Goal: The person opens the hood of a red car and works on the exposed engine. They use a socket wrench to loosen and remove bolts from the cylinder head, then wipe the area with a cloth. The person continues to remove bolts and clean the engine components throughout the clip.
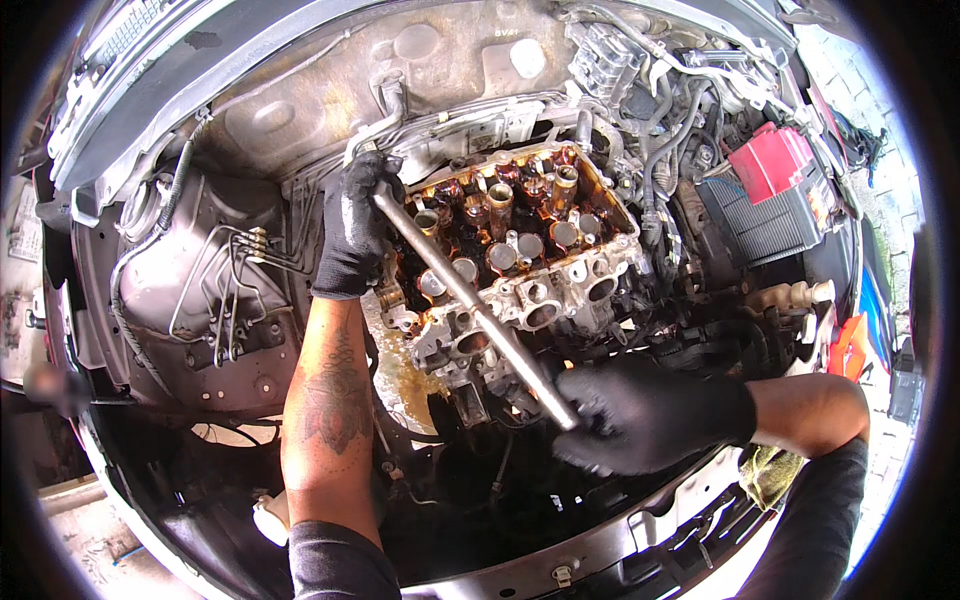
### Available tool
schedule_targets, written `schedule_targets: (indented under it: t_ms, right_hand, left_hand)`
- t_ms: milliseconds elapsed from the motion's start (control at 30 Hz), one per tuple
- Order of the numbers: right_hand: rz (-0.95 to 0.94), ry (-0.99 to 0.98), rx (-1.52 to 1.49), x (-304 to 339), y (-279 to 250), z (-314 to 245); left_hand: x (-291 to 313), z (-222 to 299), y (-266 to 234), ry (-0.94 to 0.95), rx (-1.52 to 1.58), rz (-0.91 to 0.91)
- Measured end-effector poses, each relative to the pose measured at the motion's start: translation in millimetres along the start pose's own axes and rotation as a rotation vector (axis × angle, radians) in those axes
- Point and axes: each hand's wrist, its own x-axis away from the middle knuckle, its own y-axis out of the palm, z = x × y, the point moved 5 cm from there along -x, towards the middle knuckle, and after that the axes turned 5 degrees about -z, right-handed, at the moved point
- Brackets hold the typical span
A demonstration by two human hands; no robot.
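A long bare-metal bar (470, 300) slants across the front left of an opened engine cylinder head (570, 277). My left hand (350, 225), in a black glove, is closed around the bar's upper end; the fitting there is hidden by the fingers. At the bar's lower end, my right hand (660, 415), also gloved in black, wraps its fingers around it. Inside the cylinder head, round metal valve buckets (502, 257) and upright tubes (500, 210) show among brown, oily surfaces. Intake-like ports (542, 316) open along its near side.
A black battery (760, 220) with a red cover (770, 160) stands at the right, beside hoses and wiring. Thin metal lines (225, 290) run at the left. The front crossmember (620, 545) curves along the near edge, with a greenish rag (770, 475) at its right.
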Motion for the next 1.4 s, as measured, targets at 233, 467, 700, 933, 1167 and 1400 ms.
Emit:
schedule_targets:
  t_ms: [233,467,700,933,1167,1400]
  right_hand:
    - [-0.208,0.049,-0.439,-48.4,67.0,-11.8]
    - [-0.146,0.112,-0.531,-96.9,133.3,-5.3]
    - [-0.203,0.516,-1.518,-67.4,148.7,25.0]
    - [0.125,0.268,-0.793,-6.1,66.9,34.5]
    - [0.193,0.172,-0.078,-1.1,-1.5,24.6]
    - [0.372,0.285,0.685,18.7,-114.1,55.8]
  left_hand:
    - [-5.8,-15.2,-15.5,0.026,-0.090,-0.144]
    - [-6.6,-9.6,-21.0,0.092,-0.084,-0.388]
    - [1.6,13.3,-14.2,0.290,-0.429,-0.125]
    - [3.4,-0.7,-8.1,0.032,-0.117,0.000]
    - [4.7,-10.2,-12.9,0.088,-0.181,0.059]
    - [14.1,5.8,-4.0,0.169,-0.223,0.073]
